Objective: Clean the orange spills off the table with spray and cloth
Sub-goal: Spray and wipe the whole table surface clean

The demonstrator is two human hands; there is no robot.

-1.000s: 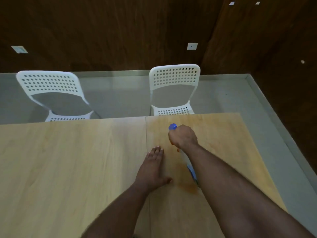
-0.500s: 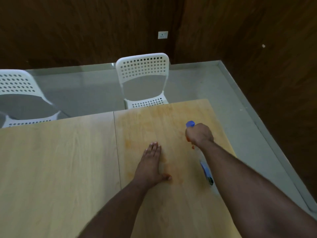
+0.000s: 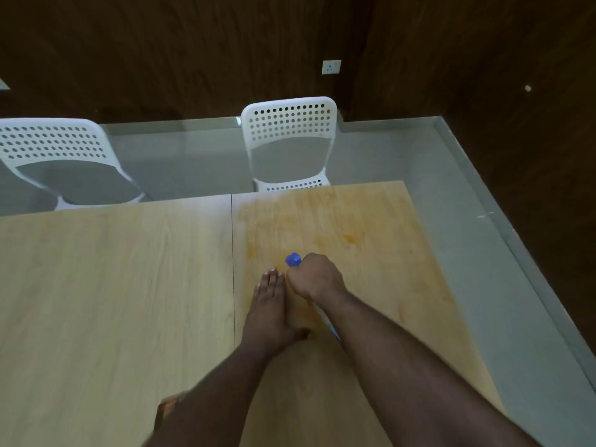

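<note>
Wood table [image 3: 113, 285] orange-smeared; white chairs [image 3: 290, 140], dark walls [image 3: 161, 43]

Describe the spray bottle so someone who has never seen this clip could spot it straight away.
Find the wooden table and go to its right panel, the one smeared with orange stains. There the right hand is closed around the spray bottle, just beside the flat left hand. Its blue top poking out beyond the knuckles is the only blue thing on the table.
</note>
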